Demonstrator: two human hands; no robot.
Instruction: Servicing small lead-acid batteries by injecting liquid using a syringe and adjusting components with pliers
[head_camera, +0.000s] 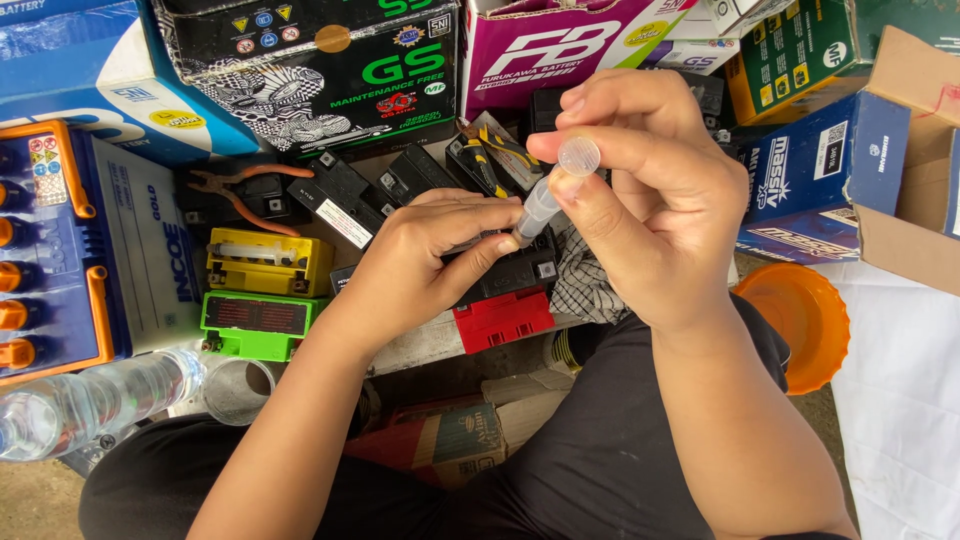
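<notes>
Carefully now — my right hand (640, 190) pinches the syringe (545, 200), thumb by its plunger, tip down at the black battery (510, 275) my left hand (430, 260) steadies. A slip or hard press could spill liquid — judging by the angle.

A battery repair shop or small workshop: printed battery cartons (310, 60) are stacked across the top of the frame, small motorcycle batteries (268, 262) crowd the centre, a large blue battery (80, 250) sits at left, and orange-handled pliers (240, 195) lie among them.
</notes>
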